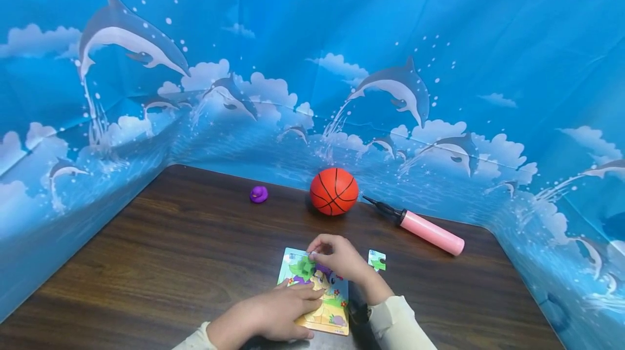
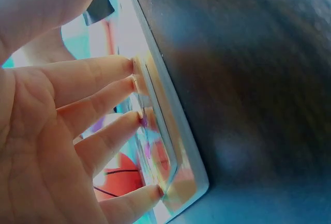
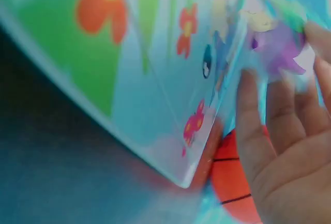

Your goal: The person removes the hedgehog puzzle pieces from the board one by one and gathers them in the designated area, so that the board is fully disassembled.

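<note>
A cartoon jigsaw puzzle (image 1: pixel 332 320) lies in its flat tray on the table. My left hand (image 1: pixel 280 311) rests on its left part, fingers spread, and in the left wrist view the fingertips touch its surface. Over the puzzle's upper edge, my right hand (image 1: pixel 338 259) pinches a purple and green puzzle piece (image 3: pixel 282 48) between thumb and fingers. The piece is blurred in the right wrist view, raised above the board. A loose puzzle piece (image 1: pixel 376 259) with green leaves lies on the table to the right of the board, by the right wrist.
A purple rubber duck (image 1: pixel 259 194) sits toward the back of the dark wooden table (image 1: pixel 185 252). An orange basketball (image 1: pixel 334 191) stands beyond the puzzle, and a pink hand pump (image 1: pixel 432 232) with a black nozzle lies right of it. A dolphin-printed curtain (image 1: pixel 273 24) surrounds the table.
</note>
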`<state>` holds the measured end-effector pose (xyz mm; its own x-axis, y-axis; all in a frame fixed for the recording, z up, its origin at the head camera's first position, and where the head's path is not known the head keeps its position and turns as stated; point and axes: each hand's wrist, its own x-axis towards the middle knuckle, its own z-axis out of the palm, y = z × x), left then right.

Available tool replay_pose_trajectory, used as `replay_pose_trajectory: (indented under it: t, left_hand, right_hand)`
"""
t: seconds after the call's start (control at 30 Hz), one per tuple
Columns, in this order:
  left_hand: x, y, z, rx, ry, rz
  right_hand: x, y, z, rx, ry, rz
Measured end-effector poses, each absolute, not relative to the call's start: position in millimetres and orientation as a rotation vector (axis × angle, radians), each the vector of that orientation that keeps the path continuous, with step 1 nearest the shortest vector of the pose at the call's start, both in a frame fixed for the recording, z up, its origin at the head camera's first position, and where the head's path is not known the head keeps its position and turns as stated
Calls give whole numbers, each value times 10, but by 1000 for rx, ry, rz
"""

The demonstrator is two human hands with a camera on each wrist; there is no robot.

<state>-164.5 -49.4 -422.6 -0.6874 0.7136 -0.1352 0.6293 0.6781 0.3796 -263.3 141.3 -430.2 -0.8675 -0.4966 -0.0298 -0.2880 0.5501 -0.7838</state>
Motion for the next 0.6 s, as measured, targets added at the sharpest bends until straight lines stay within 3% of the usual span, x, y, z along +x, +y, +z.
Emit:
replay_pose_trajectory:
  t: [0.27,0.6]
  left_hand:
    - [-1641,-498,-4241,1030,2623,468]
    - [-1631,-482,-4244,1019,2624,499]
  right_hand:
    - [-2691,2115,-4277,6,2477,-1587]
    - [-2649,3104,-4330,65,2817,-1160]
